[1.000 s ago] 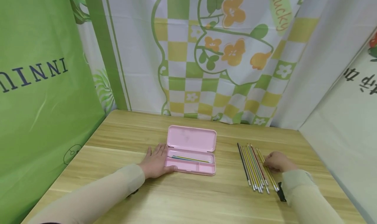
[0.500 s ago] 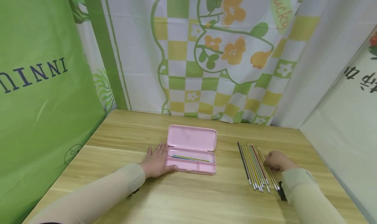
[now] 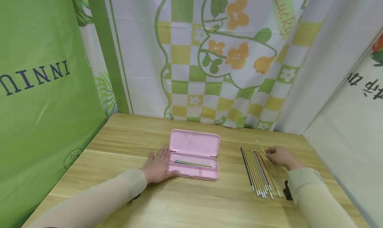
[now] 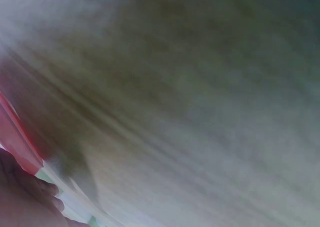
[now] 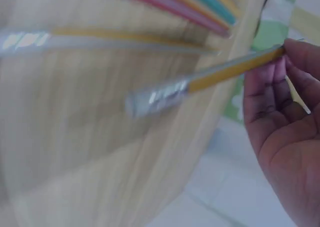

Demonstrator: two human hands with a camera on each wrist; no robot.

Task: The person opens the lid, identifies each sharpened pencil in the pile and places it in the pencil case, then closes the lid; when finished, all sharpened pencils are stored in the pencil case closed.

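My right hand (image 3: 280, 155) pinches a yellow pencil (image 3: 261, 146) between thumb and fingers. In the right wrist view the held pencil (image 5: 215, 76) has its silver-banded eraser end raised over the tabletop, with a shadow below. Another yellow pencil (image 3: 273, 178) lies just left of that hand, beside a row of several pencils (image 3: 256, 171) in dark, yellow, green and red. My left hand (image 3: 157, 166) rests with spread fingers against the left end of an open pink pencil case (image 3: 194, 142), thumb along its front edge. A few pencils (image 3: 192, 163) lie in the case's rear compartment.
The wooden table (image 3: 209, 201) meets a patterned curtain (image 3: 191, 71) at the back. A green cloth (image 3: 54, 105) hangs at the left, a pale printed cloth (image 3: 347, 121) at the right. The case's lid leans back behind its two front compartments.
My right hand has moved slightly up and away from the table's front, lifting one yellow pencil off the one beside it. My left hand stays at the case.
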